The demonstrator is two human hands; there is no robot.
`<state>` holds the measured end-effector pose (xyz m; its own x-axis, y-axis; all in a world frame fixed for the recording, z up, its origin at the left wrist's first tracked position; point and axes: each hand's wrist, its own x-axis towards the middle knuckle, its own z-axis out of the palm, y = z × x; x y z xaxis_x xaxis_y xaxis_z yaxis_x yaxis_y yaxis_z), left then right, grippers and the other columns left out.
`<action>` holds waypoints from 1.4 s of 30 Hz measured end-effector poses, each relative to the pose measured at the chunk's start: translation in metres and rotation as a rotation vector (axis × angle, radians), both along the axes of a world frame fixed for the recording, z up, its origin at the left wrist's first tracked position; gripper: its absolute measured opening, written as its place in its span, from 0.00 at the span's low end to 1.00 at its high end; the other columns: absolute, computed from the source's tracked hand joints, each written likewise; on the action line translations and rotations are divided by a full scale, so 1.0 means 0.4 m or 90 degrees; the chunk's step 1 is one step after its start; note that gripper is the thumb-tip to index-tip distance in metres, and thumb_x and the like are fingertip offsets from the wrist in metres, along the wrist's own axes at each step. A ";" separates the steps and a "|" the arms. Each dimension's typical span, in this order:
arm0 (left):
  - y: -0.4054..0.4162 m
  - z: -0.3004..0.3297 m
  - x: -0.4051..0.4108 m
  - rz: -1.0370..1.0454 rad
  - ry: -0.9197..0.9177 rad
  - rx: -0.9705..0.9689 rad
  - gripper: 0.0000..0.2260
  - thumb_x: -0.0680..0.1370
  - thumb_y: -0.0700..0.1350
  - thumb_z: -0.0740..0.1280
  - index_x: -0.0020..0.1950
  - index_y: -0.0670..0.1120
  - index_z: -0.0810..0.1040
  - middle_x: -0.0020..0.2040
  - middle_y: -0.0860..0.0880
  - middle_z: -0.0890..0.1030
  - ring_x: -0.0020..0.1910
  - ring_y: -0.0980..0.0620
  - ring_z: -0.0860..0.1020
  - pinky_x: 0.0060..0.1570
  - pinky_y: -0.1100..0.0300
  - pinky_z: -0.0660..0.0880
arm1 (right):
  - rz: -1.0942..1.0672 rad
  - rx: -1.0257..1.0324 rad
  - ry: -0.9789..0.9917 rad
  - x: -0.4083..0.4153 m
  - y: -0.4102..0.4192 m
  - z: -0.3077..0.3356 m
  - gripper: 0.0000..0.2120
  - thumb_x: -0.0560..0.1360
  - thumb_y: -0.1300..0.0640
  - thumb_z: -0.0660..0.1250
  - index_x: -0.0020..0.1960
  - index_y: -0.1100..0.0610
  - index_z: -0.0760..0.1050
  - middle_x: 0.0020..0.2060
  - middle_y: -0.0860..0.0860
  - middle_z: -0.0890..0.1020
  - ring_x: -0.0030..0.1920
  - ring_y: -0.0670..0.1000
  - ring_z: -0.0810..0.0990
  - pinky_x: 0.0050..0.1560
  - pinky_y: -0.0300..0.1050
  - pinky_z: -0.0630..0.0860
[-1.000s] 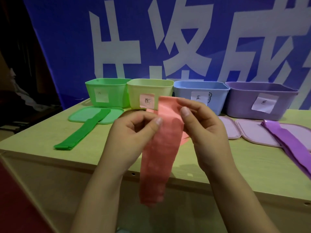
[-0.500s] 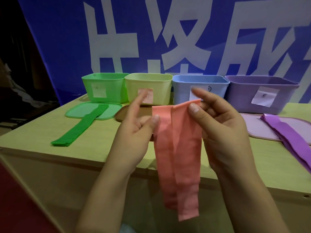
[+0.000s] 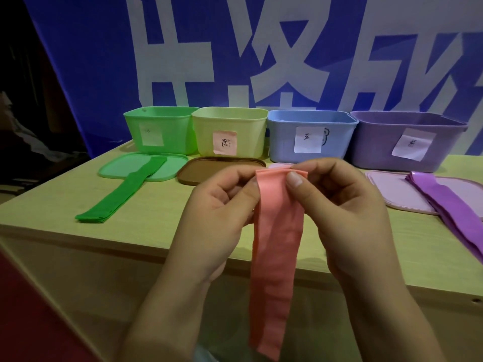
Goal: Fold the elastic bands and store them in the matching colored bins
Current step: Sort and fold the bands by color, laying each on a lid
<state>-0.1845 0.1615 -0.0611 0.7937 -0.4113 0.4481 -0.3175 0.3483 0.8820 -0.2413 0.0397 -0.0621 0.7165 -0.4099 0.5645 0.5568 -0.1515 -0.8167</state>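
Head view, item one?
— Pink band (image 3: pixel 278 246), one. It hangs in the air in front of the table (image 3: pixel 156 212); long axis runs top to bottom, folded top edge up at the fingers, free end pointing down below the table edge.

— Hands?
— Left hand (image 3: pixel 219 218), palm turned inward, thumb and fingertips pinching the band's top left corner. Right hand (image 3: pixel 347 212) mirrors it, thumb on the front face, fingers curled behind the top right corner. Both wrists rise from below.

— Other bands?
— Green band (image 3: pixel 122 194), one, flat on the table, far end lying on the green lid (image 3: pixel 117 169). Purple band (image 3: pixel 449 210), one stack, lying across the lilac lid (image 3: pixel 386 190) and running toward the right edge.

— Bins?
— Four, in a row at the back: green bin (image 3: pixel 159 130), yellow bin (image 3: pixel 230 131), blue bin (image 3: pixel 311 137), purple bin (image 3: pixel 407 141), each labelled. Brown lid (image 3: pixel 209 169) lies before the yellow one.
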 end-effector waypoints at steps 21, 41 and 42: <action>0.016 -0.005 -0.001 0.030 -0.161 0.012 0.10 0.72 0.48 0.66 0.49 0.46 0.82 0.44 0.49 0.85 0.44 0.52 0.83 0.43 0.57 0.80 | -0.081 -0.018 -0.009 -0.011 0.025 0.001 0.07 0.72 0.64 0.70 0.41 0.52 0.79 0.37 0.51 0.83 0.39 0.45 0.81 0.39 0.36 0.77; 0.028 -0.001 0.020 0.020 -0.159 -0.002 0.05 0.67 0.44 0.70 0.40 0.50 0.85 0.34 0.55 0.82 0.33 0.60 0.77 0.33 0.69 0.73 | 0.105 0.098 -0.021 -0.002 -0.007 -0.009 0.05 0.62 0.63 0.72 0.33 0.54 0.79 0.32 0.49 0.83 0.35 0.46 0.81 0.36 0.37 0.77; 0.029 0.002 0.020 0.008 -0.157 -0.002 0.05 0.67 0.44 0.70 0.40 0.49 0.84 0.34 0.55 0.82 0.32 0.61 0.76 0.32 0.71 0.72 | 0.109 0.108 -0.034 -0.003 -0.007 -0.007 0.08 0.62 0.64 0.71 0.35 0.53 0.76 0.31 0.49 0.82 0.35 0.46 0.80 0.36 0.37 0.77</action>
